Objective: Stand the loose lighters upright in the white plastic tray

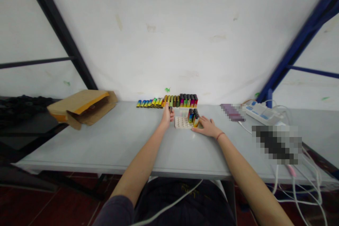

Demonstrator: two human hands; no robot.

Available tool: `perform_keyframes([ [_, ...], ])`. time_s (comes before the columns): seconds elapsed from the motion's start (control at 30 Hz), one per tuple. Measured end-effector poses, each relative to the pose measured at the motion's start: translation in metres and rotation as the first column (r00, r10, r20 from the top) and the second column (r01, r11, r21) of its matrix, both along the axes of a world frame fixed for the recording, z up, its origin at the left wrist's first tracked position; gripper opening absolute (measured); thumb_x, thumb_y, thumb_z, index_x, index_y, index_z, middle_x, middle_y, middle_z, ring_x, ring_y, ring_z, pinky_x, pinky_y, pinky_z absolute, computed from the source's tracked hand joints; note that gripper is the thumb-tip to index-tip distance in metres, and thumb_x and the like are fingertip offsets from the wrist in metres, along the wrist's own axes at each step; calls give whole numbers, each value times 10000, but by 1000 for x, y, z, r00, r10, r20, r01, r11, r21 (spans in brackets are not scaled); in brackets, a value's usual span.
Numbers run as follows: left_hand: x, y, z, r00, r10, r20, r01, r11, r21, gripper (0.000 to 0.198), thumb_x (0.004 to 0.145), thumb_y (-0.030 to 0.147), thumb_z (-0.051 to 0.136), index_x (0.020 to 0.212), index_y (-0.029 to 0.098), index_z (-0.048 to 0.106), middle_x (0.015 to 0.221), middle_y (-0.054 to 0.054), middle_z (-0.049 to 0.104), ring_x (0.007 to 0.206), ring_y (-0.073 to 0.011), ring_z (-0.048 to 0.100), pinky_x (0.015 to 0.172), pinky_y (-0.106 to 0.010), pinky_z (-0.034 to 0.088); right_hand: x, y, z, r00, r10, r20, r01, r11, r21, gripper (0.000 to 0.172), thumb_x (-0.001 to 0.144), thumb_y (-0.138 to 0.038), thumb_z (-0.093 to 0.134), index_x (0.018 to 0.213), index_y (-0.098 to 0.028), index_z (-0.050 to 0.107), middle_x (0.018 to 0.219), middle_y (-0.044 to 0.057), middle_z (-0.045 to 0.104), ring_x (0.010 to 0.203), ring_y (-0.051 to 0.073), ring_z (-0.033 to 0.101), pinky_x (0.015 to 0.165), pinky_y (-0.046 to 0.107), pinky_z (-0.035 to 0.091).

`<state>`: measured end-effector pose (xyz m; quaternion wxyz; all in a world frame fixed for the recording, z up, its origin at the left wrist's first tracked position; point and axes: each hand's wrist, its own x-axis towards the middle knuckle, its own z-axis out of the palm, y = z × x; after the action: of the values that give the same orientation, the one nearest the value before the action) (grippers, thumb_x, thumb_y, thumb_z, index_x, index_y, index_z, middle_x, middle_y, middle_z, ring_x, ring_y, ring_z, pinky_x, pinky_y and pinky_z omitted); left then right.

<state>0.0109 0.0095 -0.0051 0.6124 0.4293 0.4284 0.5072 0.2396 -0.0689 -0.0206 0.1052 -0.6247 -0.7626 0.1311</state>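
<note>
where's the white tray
In the head view, the white tray sits on the table between the left hand and right hand, just below the row of lighters.

Left of the left hand (pixel 166 117): opened cardboard carton (pixel 84 107) with a yellow inner face, lying on a grey table (pixel 106 144); farther left, dark crumpled fabric (pixel 21 107). Right of the right hand (pixel 208 127): pixelated flat object (pixel 232 112), white power strip (pixel 262 113), larger pixelated object (pixel 277 144), and white cables (pixel 293 190) hanging past the table edge. Beyond both hands: white sheeting (pixel 169 35) between a black metal frame (pixel 58 28) and a blue metal frame (pixel 299 42). Below the table, under the hands: dark red tile floor (pixel 53 201).
</note>
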Motion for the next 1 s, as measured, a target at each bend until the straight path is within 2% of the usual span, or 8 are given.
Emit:
perform_keyframes([
  [0.1,-3,1,3,999,40,33,-37,997,-71,513,948,627,356,623,231,365,435,95,217,330,-58,163,369,-196,149,0,0,0,1000,6,6,-6,1000,8,618,912,-643,581,1411,-278,565,1590,122,465,1519,402,299,1170,745,200],
  [0.27,-1,0,9,993,119,13,-118,989,-87,399,953,467,326,631,234,363,434,92,234,334,-71,161,366,-193,127,1,2,-2,1000,1,7,-1,1000,1,641,904,-657,573,1417,-273,560,1603,125,445,1518,416,290,1164,761,181],
  [0.47,4,-3,7,977,213,-10,-213,975,-70,371,932,478,360,654,235,383,441,89,268,343,-73,205,372,-194,150,0,1,-2,1000,-6,16,5,1000,8,594,910,-646,576,1373,-273,584,1592,122,459,1521,397,294,1174,738,196],
  [0.77,3,-6,6,986,153,59,-148,985,-92,506,939,639,324,646,233,390,445,100,244,346,-68,182,369,-193,161,-3,-3,4,1000,-6,14,6,1000,0,611,917,-647,577,1409,-284,563,1604,117,444,1521,398,290,1175,738,192],
  [1.0,7,-8,8,982,188,-3,-188,979,-78,348,952,406,297,677,224,409,447,92,290,337,-70,198,371,-193,159,-2,-1,2,1000,-12,15,12,1000,-7,614,919,-637,580,1416,-276,556,1619,117,424,1532,402,271,1183,737,179],
])
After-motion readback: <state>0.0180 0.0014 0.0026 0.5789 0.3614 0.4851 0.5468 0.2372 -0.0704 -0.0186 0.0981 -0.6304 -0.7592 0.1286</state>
